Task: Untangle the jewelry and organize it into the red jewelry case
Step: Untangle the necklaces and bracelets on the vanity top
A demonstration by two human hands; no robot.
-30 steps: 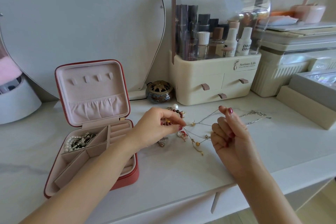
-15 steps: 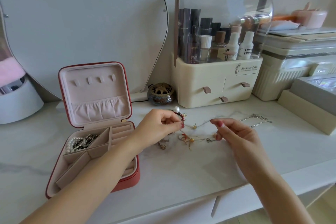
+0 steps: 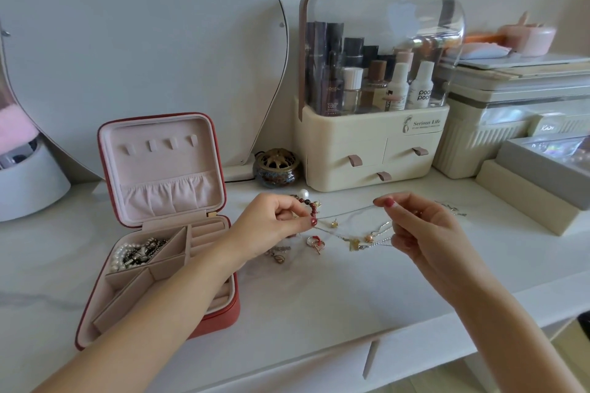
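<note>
The red jewelry case (image 3: 220,322) lies open at the left, with pearls and dark jewelry (image 3: 137,254) in its back-left compartment. A tangle of thin chains (image 3: 357,238) with small gold charms stretches above the white tabletop between my hands. My left hand (image 3: 271,226) pinches one end of the chain beside a dark red bead bracelet (image 3: 311,210). My right hand (image 3: 421,226) pinches the thin chain at its fingertips, slightly raised. Loose rings and earrings (image 3: 314,244) lie under the chain.
A cream cosmetics organizer (image 3: 370,150) with a clear lid stands behind the jewelry. A small brass-lidded pot (image 3: 276,169) sits beside it. A round mirror (image 3: 143,41) leans at the back left. Storage boxes (image 3: 526,124) fill the right. More silver chain (image 3: 453,209) lies right of my hand.
My right hand dropped to the tangle, took hold of the chain, and has now lifted it up and right, drawing it taut. My left hand stayed in place.
</note>
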